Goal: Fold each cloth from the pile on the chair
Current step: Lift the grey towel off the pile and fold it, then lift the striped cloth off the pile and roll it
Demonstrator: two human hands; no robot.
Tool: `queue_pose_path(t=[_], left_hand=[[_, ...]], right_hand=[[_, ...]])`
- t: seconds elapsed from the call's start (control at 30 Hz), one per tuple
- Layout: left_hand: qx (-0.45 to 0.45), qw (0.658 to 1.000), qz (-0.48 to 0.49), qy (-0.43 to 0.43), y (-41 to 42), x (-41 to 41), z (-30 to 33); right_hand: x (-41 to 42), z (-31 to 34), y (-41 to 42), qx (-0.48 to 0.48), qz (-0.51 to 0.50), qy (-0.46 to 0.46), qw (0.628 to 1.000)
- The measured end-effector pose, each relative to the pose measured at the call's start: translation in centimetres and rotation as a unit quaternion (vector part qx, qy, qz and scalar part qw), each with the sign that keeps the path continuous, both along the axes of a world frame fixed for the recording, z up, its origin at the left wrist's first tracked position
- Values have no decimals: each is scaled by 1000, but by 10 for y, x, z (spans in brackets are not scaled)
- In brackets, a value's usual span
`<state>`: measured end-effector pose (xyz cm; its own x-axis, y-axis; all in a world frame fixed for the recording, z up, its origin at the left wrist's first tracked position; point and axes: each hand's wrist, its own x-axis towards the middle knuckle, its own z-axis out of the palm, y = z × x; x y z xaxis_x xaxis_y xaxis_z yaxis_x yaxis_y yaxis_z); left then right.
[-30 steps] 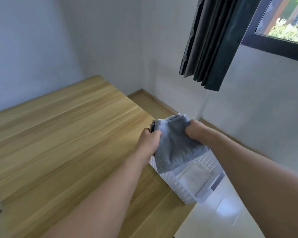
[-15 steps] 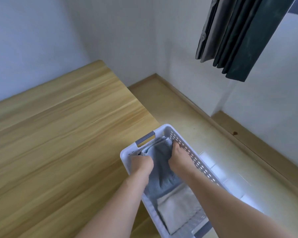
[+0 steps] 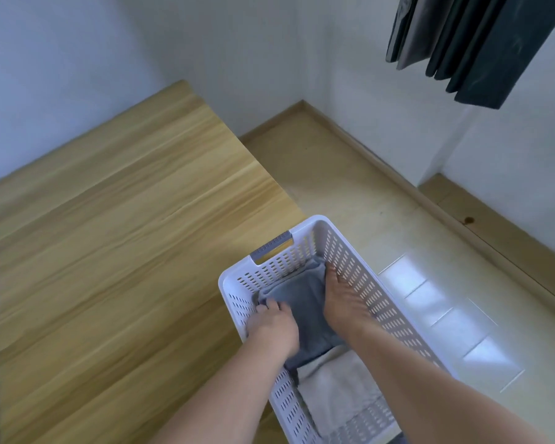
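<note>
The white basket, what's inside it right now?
Inside the white basket a folded grey cloth lies at the far end, with the left hand and right hand on it. A white cloth lies nearer. Anything beneath is hidden.

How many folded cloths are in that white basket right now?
2 show. A grey cloth lies at the basket's far end under both hands, a white cloth at the near end. Others may be hidden underneath.
</note>
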<state>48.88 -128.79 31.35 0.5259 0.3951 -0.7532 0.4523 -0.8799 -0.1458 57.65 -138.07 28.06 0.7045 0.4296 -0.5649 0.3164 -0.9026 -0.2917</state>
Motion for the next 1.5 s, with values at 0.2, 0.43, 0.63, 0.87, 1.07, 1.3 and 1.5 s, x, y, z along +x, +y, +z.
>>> queue_pose_path(t=[0.2, 0.43, 0.63, 0.87, 1.07, 1.3, 1.5], left_hand=[[81, 992, -50, 79, 4, 20, -31], [73, 986, -149, 22, 21, 9, 19], [29, 937, -195, -290, 47, -50, 81], [43, 898, -155, -409, 126, -162, 125], [10, 901, -125, -415, 207, -288, 150], [31, 891, -51, -451, 270, -377, 162], [51, 902, -42, -427, 359, -457, 164]], right_hand=[[5, -17, 13, 26, 20, -50, 998], [-12, 27, 6, 29, 1, -97, 995], [-69, 90, 18, 105, -28, -117, 987], [-178, 166, 78, 183, -71, -172, 965], [-307, 207, 148, 184, -65, -173, 965], [-381, 217, 215, 201, -25, -163, 966], [-459, 215, 297, 191, -11, -134, 972]])
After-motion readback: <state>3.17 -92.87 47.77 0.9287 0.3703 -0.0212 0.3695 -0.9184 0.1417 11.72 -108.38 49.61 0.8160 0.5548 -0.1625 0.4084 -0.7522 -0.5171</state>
